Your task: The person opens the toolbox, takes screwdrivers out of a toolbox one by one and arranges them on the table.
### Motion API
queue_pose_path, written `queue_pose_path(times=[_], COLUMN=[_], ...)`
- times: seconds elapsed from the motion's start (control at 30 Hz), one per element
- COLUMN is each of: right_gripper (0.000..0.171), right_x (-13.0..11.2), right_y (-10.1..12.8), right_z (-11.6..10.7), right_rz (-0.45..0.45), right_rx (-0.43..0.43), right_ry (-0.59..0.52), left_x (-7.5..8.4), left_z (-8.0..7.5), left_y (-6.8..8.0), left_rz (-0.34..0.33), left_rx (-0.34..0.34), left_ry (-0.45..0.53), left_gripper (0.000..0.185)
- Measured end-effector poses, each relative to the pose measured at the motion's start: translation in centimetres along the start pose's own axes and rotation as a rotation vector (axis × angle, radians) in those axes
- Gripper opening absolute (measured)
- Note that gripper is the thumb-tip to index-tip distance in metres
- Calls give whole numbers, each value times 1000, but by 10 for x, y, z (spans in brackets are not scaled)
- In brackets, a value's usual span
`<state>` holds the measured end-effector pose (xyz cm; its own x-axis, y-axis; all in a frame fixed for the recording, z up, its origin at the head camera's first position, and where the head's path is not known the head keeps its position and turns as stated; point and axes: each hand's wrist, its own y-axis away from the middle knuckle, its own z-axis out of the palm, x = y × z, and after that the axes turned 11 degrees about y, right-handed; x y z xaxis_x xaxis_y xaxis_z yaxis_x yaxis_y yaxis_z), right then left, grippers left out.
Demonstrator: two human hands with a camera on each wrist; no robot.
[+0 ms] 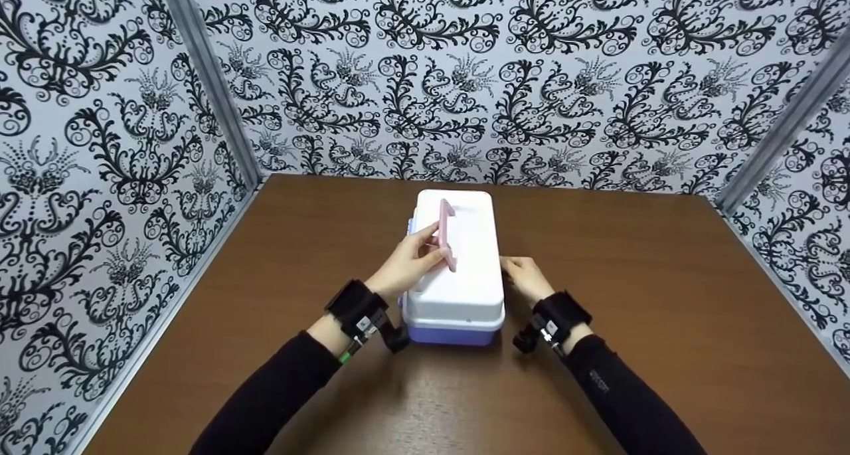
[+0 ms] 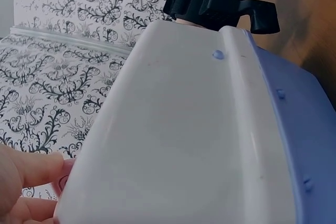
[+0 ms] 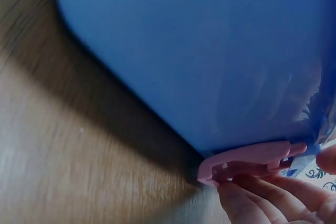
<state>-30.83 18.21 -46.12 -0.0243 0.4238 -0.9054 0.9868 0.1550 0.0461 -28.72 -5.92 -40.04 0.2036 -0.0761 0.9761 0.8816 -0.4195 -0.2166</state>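
A long storage box with a white lid (image 1: 475, 269) and a blue-purple base (image 1: 451, 336) stands lengthwise on the brown table. Near the lid's middle, my left hand (image 1: 406, 264) holds the raised pink handle (image 1: 443, 226) between thumb and fingers. Along the box's right side is my right hand (image 1: 529, 281), its fingertips partly hidden by the lid. The right wrist view shows those fingers (image 3: 268, 198) bent against a pink latch (image 3: 247, 158) that stands out from the blue side wall, with the thumb near the box's upper edge. In the left wrist view the lid covers most of the handle.
The brown table (image 1: 319, 222) reaches patterned walls (image 1: 465, 96) at the back and both sides. Grey posts (image 1: 211, 76) stand at the corners. Black wrist cameras on straps (image 1: 358, 309) sit close to the box's near end.
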Motion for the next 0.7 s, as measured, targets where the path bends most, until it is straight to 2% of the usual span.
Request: queue_pose_path(times=[0.23,0.33,0.5,0.7], right_gripper=[41,41,42,40], right_x=[1,1,1,4], right_y=[-2,-2,-1,-2], right_z=[0,1,0,-2], right_rz=[2,5,-3,-33], right_rx=[2,-2,-1,17], right_ry=[-18,0,9,31], left_x=[-3,-4,-2,3], left_z=[-6,-10,-14,-23], left_y=[1,2,5,8], left_rz=[37,41,-15,-95], left_rx=[-16,-21,-3,106], left_ry=[54,123,260,382], left_gripper=[57,57,58,57])
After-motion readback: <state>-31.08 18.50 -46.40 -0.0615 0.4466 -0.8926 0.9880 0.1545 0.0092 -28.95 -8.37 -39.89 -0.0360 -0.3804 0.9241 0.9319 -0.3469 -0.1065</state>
